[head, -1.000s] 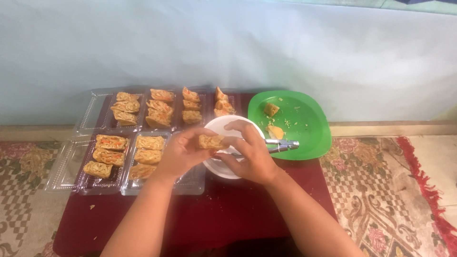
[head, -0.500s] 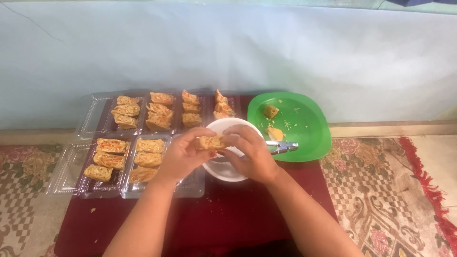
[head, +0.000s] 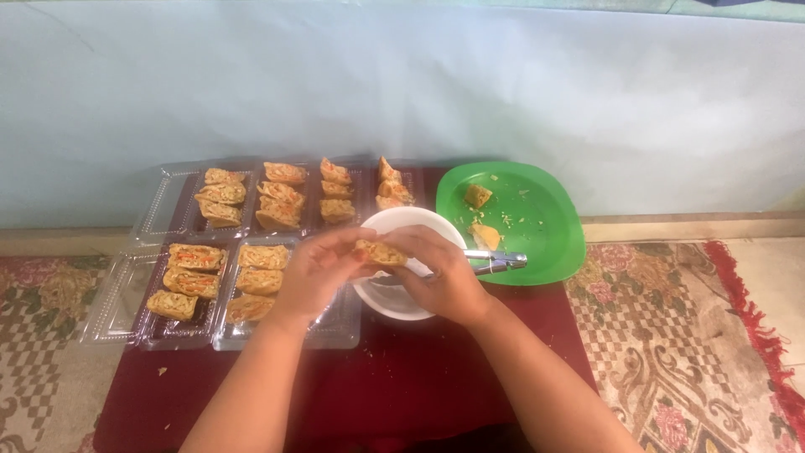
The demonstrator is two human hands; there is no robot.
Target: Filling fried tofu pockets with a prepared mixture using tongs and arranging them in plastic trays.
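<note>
A golden-brown fried roll slice with orange-flecked filling (head: 380, 252) is lying level at the frame's centre, pinched at both ends, hovering over the near-left rim of a round white bowl (head: 436, 221).

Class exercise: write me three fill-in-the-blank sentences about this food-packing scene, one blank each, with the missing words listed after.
1. Both hands, the left hand and the right hand, hold one golden-brown filled roll piece above the round ______ bowl.
2. The metal tongs rest against the square plastic plate, whose colour is ______.
3. The clear plastic trays of roll pieces sit on a dark ______ tabletop.

Missing words: white; green; red
</note>
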